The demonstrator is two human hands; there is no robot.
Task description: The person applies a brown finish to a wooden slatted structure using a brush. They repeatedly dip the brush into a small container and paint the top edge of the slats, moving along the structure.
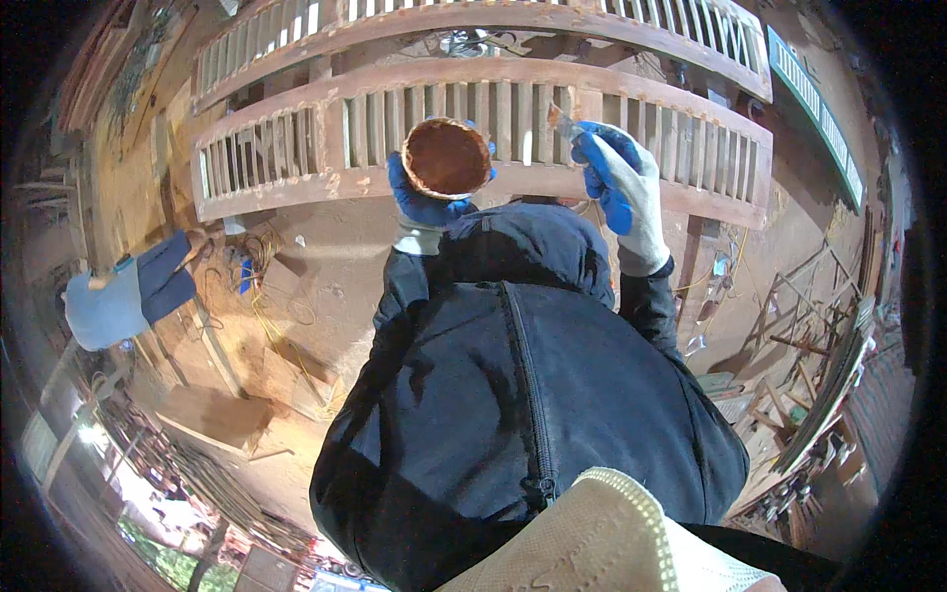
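Note:
My left hand (426, 205), in a blue and white work glove, grips a round bowl (447, 158) with reddish-brown stuff coating its inside and rim. My right hand (619, 183), gloved alike, is closed around a small putty knife (566, 125). Brown paste sits on the tip of its blade. Both hands are raised over the near edge of a slatted wooden shutter panel (552, 180), with pale brown patches along its frame. Whether the blade touches the panel I cannot tell.
A second slatted panel (414, 30) lies beyond the first. At far right leans a green slatted panel (819, 118). A person (109, 301) in a light blue top works at left, near tangled yellow cords (264, 296). Wooden frames (804, 306) stand at right.

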